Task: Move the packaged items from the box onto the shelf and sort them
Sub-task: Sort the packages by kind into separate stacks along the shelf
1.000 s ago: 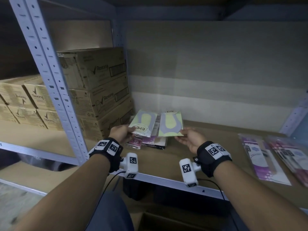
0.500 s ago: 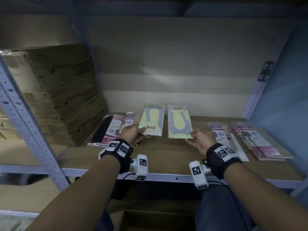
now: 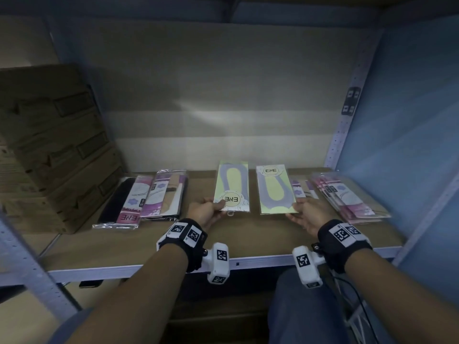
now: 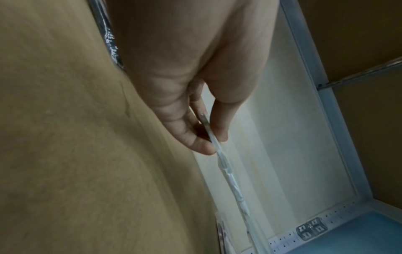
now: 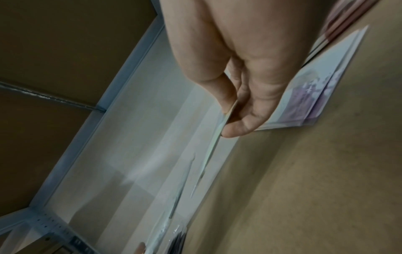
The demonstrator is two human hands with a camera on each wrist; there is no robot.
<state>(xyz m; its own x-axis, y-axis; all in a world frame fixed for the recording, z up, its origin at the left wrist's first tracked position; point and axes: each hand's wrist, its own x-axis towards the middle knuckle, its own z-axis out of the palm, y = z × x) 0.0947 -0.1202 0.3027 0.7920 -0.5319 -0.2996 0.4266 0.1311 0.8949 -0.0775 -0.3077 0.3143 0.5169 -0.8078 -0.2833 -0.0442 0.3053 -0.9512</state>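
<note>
Two flat yellow-green ENE packets hover side by side over the middle of the brown shelf (image 3: 248, 242). My left hand (image 3: 207, 213) pinches the near end of the left packet (image 3: 233, 187), whose label faces me upside down. My right hand (image 3: 306, 214) pinches the near corner of the right packet (image 3: 274, 192), label at the far end. In the left wrist view the thumb and fingers (image 4: 202, 146) clamp the packet's thin edge (image 4: 228, 170). The right wrist view shows the same pinch on the other packet's edge (image 5: 217, 137).
Purple and pink packets (image 3: 149, 197) lie at the shelf's left, next to stacked cardboard cartons (image 3: 54, 150). Another pile of pink packets (image 3: 347, 197) lies at the right, near the blue side wall (image 3: 409, 120). A grey upright post (image 3: 32, 266) stands at front left.
Both hands carried their packets rightward from beside the cartons to the shelf's middle and spread them apart. The packets now lie flatter and lower over the shelf.
</note>
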